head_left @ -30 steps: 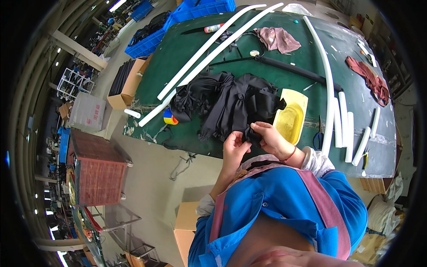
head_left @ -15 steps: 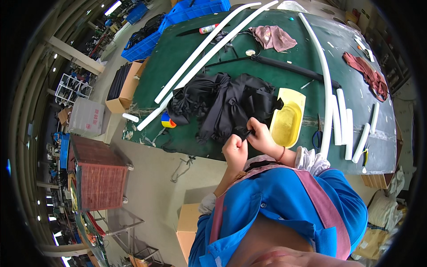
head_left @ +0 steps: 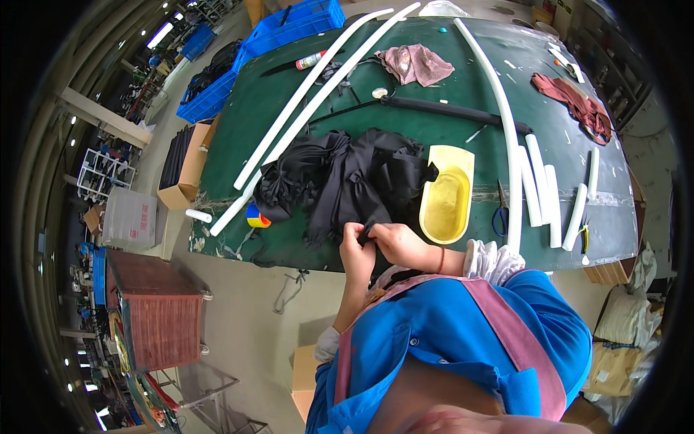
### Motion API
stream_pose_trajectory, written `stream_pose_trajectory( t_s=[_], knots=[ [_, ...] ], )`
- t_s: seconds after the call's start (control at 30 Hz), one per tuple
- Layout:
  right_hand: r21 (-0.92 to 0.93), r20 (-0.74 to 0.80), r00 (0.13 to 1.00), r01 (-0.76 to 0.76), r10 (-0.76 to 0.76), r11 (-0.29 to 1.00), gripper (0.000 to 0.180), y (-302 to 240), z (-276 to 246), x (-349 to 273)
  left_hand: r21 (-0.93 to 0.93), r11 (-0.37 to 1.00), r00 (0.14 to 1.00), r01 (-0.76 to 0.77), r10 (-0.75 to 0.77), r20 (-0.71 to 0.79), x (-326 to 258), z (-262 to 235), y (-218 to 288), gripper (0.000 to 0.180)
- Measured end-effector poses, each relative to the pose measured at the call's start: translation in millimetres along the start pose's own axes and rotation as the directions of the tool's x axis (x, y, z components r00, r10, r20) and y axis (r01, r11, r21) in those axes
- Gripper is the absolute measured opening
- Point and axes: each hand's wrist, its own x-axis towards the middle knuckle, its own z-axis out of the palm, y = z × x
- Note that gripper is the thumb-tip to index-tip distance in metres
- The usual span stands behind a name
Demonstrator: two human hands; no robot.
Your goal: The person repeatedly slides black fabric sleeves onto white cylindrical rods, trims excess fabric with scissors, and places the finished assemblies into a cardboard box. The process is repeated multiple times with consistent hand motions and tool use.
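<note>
A heap of black fabric (head_left: 347, 177) with gathered, strap-like folds lies near the front edge of the green table. At its near side, my left hand (head_left: 357, 253) pinches a piece of this fabric. My right hand (head_left: 397, 244) is closed on the same piece, right beside the left one, the fingers of the two nearly touching. The exact part between the fingertips is mostly hidden. Just right of the heap sits a yellow tray (head_left: 447, 220), and a blue, yellow and red roll (head_left: 257, 216) lies to its left.
Long white foam tubes (head_left: 318, 123) cross the left side; another tube (head_left: 499, 98) and several shorter pieces are on the right. Blue-handled scissors (head_left: 500, 217), a long black rod (head_left: 455, 110) and a pink cloth (head_left: 417, 64) share the green table (head_left: 238, 130). Blue crates (head_left: 293, 25) stand beyond.
My hands have come closer together and slightly toward me, the right one now lying flatter beside the left. The whole view has shifted, so the table appears further left.
</note>
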Motion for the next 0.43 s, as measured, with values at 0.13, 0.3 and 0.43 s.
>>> stream_pose_trajectory(
  t_s=[0.13, 0.3, 0.43],
  knots=[
    [0.052, 0.065, 0.997, 0.047, -0.05, 0.998, 0.009, 3, 0, -9, 0.18, 0.984, 0.996, -0.01, -0.006, 0.086, 0, 7, -4, 0.015],
    [0.131, 0.006, 0.998, -0.064, 0.064, 0.989, 0.013, 9, -9, -12, 0.084, 0.993, 0.997, -0.078, 0.078, 0.006, -10, 18, 13, 0.018],
    [0.139, 0.192, 0.946, -0.288, 0.26, 0.947, 0.046, 19, -57, -32, -0.414, 0.86, 0.954, 0.298, -0.257, 0.152, -3, 0, -11, 0.024]
  ],
)
